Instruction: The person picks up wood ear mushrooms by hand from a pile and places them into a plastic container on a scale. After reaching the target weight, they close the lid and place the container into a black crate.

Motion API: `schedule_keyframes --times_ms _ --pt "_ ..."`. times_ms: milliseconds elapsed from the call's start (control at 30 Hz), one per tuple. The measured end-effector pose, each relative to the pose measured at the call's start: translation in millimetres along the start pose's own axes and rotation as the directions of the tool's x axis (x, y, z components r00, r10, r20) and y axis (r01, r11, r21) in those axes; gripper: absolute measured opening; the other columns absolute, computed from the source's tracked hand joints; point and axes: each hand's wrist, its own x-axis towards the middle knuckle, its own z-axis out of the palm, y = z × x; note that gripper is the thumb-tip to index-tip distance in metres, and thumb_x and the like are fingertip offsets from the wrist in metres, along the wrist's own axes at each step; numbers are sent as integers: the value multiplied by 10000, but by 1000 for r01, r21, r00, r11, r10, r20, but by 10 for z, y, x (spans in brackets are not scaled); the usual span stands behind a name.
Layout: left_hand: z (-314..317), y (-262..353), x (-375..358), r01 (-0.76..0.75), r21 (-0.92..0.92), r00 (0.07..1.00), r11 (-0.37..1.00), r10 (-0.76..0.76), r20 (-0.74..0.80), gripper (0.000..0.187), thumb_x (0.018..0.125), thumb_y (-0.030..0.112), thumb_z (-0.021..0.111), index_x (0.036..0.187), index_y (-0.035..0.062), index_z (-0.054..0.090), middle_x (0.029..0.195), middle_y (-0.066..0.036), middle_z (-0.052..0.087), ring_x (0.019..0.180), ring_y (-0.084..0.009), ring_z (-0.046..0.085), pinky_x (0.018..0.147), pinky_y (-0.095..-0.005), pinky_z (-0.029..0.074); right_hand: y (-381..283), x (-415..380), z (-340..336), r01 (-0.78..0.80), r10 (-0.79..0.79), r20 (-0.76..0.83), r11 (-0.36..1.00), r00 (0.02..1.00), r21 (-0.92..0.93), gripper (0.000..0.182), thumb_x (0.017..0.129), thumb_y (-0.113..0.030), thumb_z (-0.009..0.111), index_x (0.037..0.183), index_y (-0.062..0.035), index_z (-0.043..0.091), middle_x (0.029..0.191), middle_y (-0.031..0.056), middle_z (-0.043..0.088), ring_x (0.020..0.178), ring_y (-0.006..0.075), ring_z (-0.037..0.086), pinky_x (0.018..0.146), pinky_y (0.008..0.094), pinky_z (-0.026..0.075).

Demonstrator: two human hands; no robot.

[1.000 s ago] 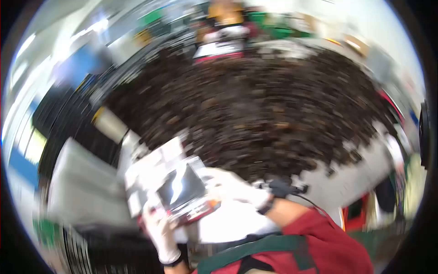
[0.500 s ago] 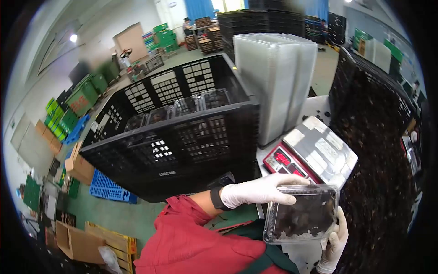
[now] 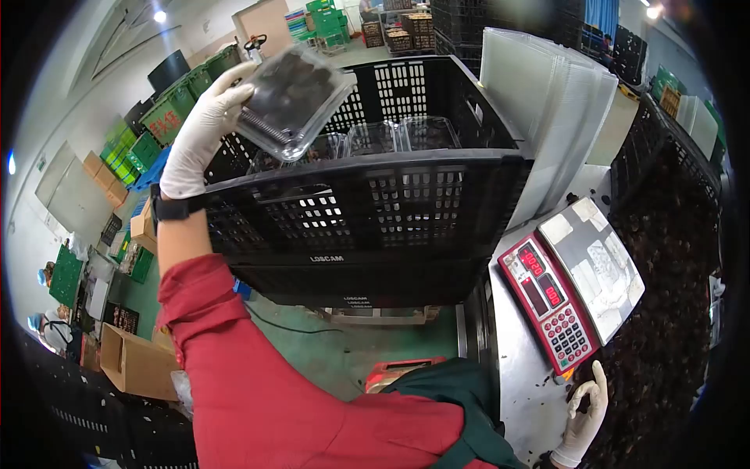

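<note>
Packed clamshells (image 3: 375, 139) fill the crate's (image 3: 367, 211) near row.

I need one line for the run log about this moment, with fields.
left hand: holds closed clear box above black crate | right hand: empty, open, on table edge below scale

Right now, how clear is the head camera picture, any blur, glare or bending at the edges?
Head view: sharp, no motion blur; the left hand and its clear box are crisp. Fisheye lens bends the black crate and rings the frame in black. Ceiling lamps flare at the top corners; light sheen on the scale. The right hand sits low in the frame, near the dark rim.
</note>
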Motion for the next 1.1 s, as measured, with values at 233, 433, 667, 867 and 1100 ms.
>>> schedule_keyframes --times_ms 233,433,667,867,1100 --pt "-200 -532 355 352 126 894 927 -373 248 479 905 78 572 1382 57 536 1143 -98 662 961 -192 680 715 -357 610 -29 -74 -90 -7 6 -42 1000 999 -20 630 1013 -377 577 1402 104 459 741 -14 504 519 20 389 400 152 290" --pt "660 -191 342 101 179 867 979 -175 466 443 954 208 555 1380 87 536 1167 -62 639 882 -154 669 748 -350 573 23 -204 -173 -8 8 -65 1000 998 -3 545 1017 -325 577 1381 72 497 795 8 556 593 27 475 424 144 322" --pt "802 -293 309 -30 328 826 944 -162 541 381 957 255 611 1292 73 613 1011 3 647 802 -92 614 658 -221 484 158 -398 -335 -43 50 -104 997 993 61 508 1009 -313 595 1329 76 536 754 21 561 592 59 495 444 176 344" --pt "493 -632 712 -323 800 436 506 -671 600 490 980 438 624 1332 98 600 1170 -78 669 932 -158 670 777 -374 595 220 -439 -416 -53 62 -135 996 989 70 546 999 -358 617 1312 83 538 736 29 572 588 66 496 458 184 339" --pt "1556 666 934 -388 540 806 747 -10 592 492 998 397 597 1326 30 609 1163 -78 664 994 -151 630 806 -300 545 157 -537 -379 -103 116 -145 990 983 98 338 1023 -173 521 1264 56 585 716 44 602 559 77 507 480 195 363"
